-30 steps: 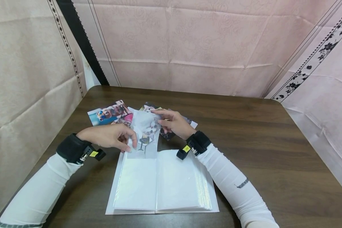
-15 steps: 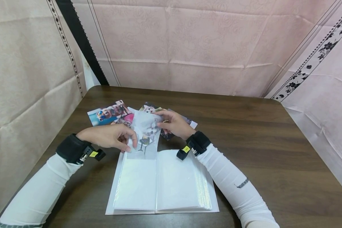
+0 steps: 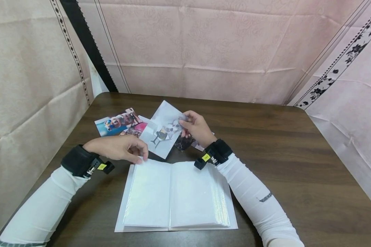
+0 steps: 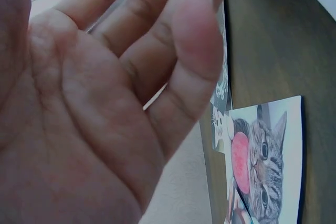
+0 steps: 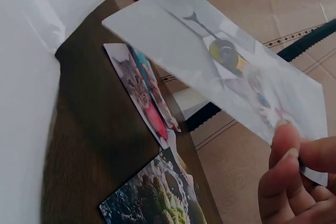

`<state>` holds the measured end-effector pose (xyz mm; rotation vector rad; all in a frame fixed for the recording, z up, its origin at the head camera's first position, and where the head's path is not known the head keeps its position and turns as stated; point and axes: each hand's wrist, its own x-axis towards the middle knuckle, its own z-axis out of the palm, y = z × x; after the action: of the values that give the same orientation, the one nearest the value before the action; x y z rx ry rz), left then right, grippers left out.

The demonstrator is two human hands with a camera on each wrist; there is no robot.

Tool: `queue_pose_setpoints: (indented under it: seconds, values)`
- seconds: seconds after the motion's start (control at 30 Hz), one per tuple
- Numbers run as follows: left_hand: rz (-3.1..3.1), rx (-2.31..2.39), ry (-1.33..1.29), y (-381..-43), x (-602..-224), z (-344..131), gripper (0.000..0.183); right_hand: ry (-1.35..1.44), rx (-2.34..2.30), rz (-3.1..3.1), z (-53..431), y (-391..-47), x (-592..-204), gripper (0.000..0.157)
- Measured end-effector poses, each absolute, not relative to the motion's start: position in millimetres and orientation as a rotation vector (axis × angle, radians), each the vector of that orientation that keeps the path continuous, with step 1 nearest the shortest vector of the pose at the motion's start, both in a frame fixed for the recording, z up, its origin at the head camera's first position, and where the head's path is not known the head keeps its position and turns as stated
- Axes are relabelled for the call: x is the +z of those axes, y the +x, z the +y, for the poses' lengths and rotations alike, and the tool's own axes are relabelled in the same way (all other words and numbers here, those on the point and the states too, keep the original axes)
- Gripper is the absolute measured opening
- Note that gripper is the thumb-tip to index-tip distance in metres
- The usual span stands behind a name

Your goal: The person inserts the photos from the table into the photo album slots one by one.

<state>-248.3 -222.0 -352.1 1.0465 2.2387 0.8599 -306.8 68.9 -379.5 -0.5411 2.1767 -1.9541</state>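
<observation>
In the head view an open photo album (image 3: 151, 195) with clear-sleeved white pages lies on the table. My left hand (image 3: 120, 148) is at the top left corner of its left page, thumb and index finger pinching the page's upper edge. My right hand (image 3: 199, 128) pinches the right edge of a pale photo (image 3: 164, 128) of a light-furred animal with a dark fish-tail shape. The right wrist view shows that photo (image 5: 226, 56) raised and tilted between thumb and fingers. In the left wrist view my palm and curled fingers (image 4: 197, 40) cover most of the album.
Several loose photos lie behind the album. One has a blue-edged dog picture (image 3: 117, 122); a tabby cat photo (image 4: 268, 161) with a pink patch lies beside it. A dark photo with a green plant (image 5: 163, 195) lies to the right. Patterned cloths (image 3: 222, 51) hang round the brown table (image 3: 281, 154).
My right hand has drawn the photo up and to the right, away from the album's left page, and it now tilts. My left hand has stayed at the page edge.
</observation>
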Motion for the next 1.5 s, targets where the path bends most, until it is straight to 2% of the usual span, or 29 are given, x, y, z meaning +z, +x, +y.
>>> queue_pose_setpoints:
  seconds: [0.2,0.37,0.67,0.93,1.2,1.37,1.5]
  values:
    - [2.362,0.9,1.025,-253,-354,-221,0.029,-0.51,-1.951,2.08,72,-306,-379,0.028]
    - [2.566,0.975,0.913,-258,-353,-222,0.024,-0.543,-1.862,2.111,74,-308,-380,0.027]
    - [2.66,1.251,0.673,-261,-350,-220,0.03,-0.615,-1.723,2.092,74,-308,-379,0.048]
    - [2.715,1.28,0.709,-261,-348,-220,0.035,-0.595,-1.733,2.124,75,-306,-377,0.029]
    - [2.721,1.328,0.687,-259,-349,-216,0.038,-0.76,-1.608,2.047,66,-298,-374,0.031]
    - [2.741,1.378,0.657,-259,-350,-214,0.038,-0.848,-1.504,2.092,64,-293,-374,0.02]
    - [2.671,1.367,0.644,-262,-355,-219,0.036,-0.752,-1.59,2.118,70,-297,-375,0.017]
